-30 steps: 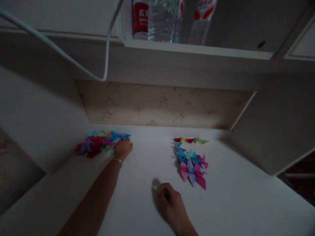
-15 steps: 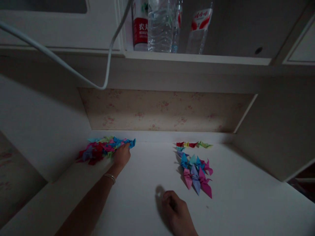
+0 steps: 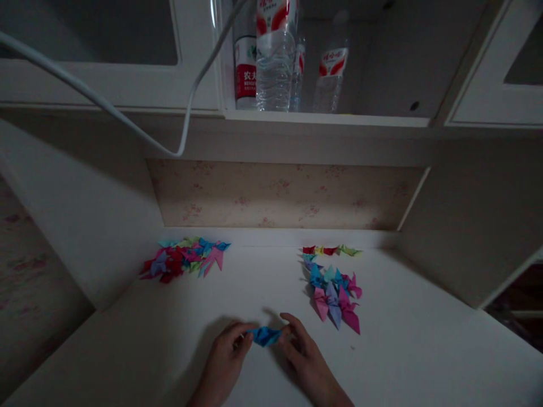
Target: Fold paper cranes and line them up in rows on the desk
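Observation:
A blue folded paper crane (image 3: 266,336) is held above the white desktop, between my two hands. My left hand (image 3: 224,359) pinches its left end between thumb and fingers. At the crane's right end, my right hand (image 3: 307,359) has its fingertips closed on the paper, with one finger raised a little. To the right of the hands lies a group of paper cranes (image 3: 333,302) in blue, pink and purple, set out in rows. A mixed pile of coloured paper cranes (image 3: 173,263) rests at the back left.
A short row of red, yellow and green folded papers (image 3: 331,250) lies along the back edge. Overhead, an open shelf (image 3: 331,118) holds several plastic bottles (image 3: 275,68). A pale cable (image 3: 127,125) hangs at upper left. Side panels (image 3: 458,226) flank the desktop.
My left hand has come back from the pile with the blue crane, to the middle front. My right hand has closed on the crane's other end. The view has tilted up slightly.

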Motion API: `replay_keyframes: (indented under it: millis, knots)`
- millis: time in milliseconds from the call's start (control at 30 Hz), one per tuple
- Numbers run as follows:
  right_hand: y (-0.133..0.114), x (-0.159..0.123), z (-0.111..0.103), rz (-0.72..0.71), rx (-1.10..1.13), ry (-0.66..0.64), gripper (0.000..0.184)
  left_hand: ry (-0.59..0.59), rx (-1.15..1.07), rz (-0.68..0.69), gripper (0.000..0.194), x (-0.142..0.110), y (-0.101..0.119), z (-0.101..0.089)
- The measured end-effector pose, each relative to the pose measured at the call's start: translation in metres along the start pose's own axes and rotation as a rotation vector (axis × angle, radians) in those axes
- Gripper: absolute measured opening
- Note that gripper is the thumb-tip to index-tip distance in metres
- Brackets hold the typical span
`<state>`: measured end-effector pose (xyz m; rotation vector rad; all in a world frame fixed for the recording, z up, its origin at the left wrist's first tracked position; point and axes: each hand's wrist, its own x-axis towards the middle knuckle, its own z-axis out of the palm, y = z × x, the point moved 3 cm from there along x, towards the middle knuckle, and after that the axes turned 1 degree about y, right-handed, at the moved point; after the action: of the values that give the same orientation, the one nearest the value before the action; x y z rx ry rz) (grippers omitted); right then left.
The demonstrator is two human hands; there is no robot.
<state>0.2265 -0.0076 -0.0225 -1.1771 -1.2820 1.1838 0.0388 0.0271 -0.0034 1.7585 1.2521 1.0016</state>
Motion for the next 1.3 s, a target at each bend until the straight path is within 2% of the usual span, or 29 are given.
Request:
replay_keyframes:
  millis: [100, 233, 300, 433, 600, 800, 1167, 1300]
  knots:
    - [0.001, 0.001, -0.001, -0.037, -0.111, 0.004, 0.04, -0.003, -0.039, -0.019, 0.033, -0.008, -0.003, 0.013]
    - [-0.001, -0.002, -0.001, -0.015, -0.139, 0.031, 0.042, 0.013, -0.044, -0.048, 0.037, -0.006, -0.007, 0.02]
    - [-0.004, -0.004, 0.0, 0.017, -0.131, 0.039, 0.043, 0.002, -0.058, -0.086, 0.04, -0.006, -0.008, 0.02]
    - [-0.007, -0.007, 0.003, -0.011, -0.118, 0.017, 0.043, -0.004, -0.071, -0.124, 0.045, -0.007, -0.008, 0.017]
    - [-0.004, -0.009, 0.004, -0.009, -0.096, 0.027, 0.044, 0.022, -0.1, -0.131, 0.046, -0.009, -0.01, 0.016]
    - [0.001, -0.009, 0.003, -0.01, -0.086, 0.053, 0.041, -0.017, -0.181, -0.17, 0.05, -0.009, -0.015, 0.02]
    - [0.002, -0.009, 0.004, 0.006, 0.064, 0.071, 0.041, -0.066, -0.139, -0.189, 0.051, -0.013, -0.006, 0.021]
    - [-0.001, -0.011, 0.004, 0.001, 0.085, 0.067, 0.04, -0.071, -0.145, -0.183, 0.045, -0.015, -0.003, 0.019]
